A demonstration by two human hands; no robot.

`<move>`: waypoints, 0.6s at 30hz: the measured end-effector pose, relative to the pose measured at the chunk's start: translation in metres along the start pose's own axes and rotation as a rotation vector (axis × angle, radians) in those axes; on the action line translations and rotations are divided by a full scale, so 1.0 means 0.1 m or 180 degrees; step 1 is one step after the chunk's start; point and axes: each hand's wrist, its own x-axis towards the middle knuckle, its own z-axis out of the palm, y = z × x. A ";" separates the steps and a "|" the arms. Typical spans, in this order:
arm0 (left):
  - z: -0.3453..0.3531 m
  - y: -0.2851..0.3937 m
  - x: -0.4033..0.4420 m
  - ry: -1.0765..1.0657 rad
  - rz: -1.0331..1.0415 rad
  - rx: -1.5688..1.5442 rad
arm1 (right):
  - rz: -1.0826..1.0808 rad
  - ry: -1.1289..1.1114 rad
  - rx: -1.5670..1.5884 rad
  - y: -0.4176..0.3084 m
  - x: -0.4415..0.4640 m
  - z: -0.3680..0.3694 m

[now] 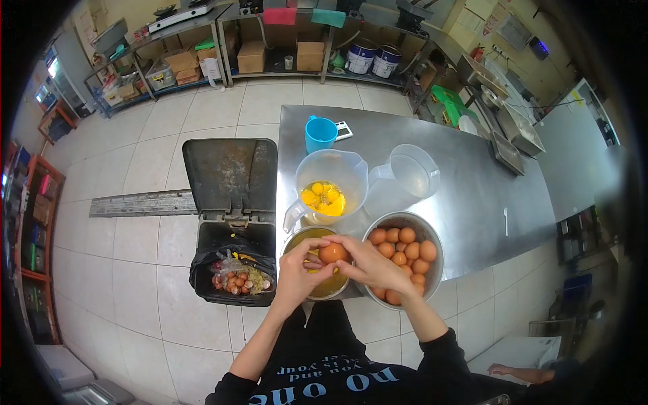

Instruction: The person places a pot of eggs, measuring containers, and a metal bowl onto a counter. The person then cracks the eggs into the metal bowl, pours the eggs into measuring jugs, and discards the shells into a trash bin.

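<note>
A brown egg (333,254) is held between the fingertips of my left hand (297,271) and my right hand (375,263). Both hands are closed around it, above a metal bowl (288,241) with yellowish liquid inside. Whether the shell is cracked cannot be made out. Just beyond stands a clear plastic jug (351,172) with several yolks (322,197) at its bottom. Close to my right wrist, a second metal bowl (440,260) contains many whole brown eggs (406,235).
Left of the steel table (466,182), a black bin (229,169) stands open, with eggshells (237,282) inside. A second clear jug (413,174), a blue jug (320,133), a small white device (343,130) and a spoon (506,221) are on the table. Another person's hand (506,370) shows lower right.
</note>
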 end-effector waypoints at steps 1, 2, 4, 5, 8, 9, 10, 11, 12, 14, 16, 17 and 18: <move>0.00 -0.01 0.00 -0.0002 -0.0006 0.0009 | -0.0002 0.0001 0.0010 0.01 0.03 0.05; 0.01 -0.01 -0.01 0.0069 -0.0012 0.0211 | -0.0089 0.0050 0.0104 0.06 0.07 0.11; 0.01 -0.06 -0.01 0.0141 -0.0003 0.0420 | -0.0191 0.0107 0.0192 0.17 0.16 0.24; 0.02 -0.14 -0.03 0.0210 0.0026 0.0550 | -0.0270 0.0136 0.0227 0.24 0.20 0.30; 0.03 -0.33 -0.05 0.0396 0.0041 0.0682 | -0.0313 0.0223 0.0301 0.33 0.28 0.47; 0.01 -0.38 -0.06 0.0512 0.0035 0.0676 | -0.0276 0.0284 0.0329 0.33 0.29 0.49; -0.02 -0.38 -0.05 0.0520 0.0041 0.0683 | -0.0288 0.0283 0.0329 0.32 0.29 0.49; -0.07 -0.39 -0.05 0.0505 0.0089 0.0636 | -0.0427 0.0320 0.0191 0.31 0.28 0.48; -0.12 -0.40 -0.05 0.0490 0.0128 0.0588 | -0.0561 0.0352 0.0058 0.29 0.26 0.47; -0.22 -0.38 -0.05 0.0313 0.0009 0.0688 | -0.0662 0.0352 -0.0021 0.25 0.23 0.45; -0.24 -0.37 -0.02 0.0231 0.0235 0.0589 | -0.0732 0.0401 -0.0125 0.18 0.20 0.42; -0.24 -0.36 -0.02 0.0178 0.0245 0.0558 | -0.0521 0.0373 -0.0211 0.13 0.18 0.42; -0.23 -0.33 -0.03 0.0166 0.0443 0.0525 | -0.0284 0.0363 -0.0307 0.06 0.16 0.41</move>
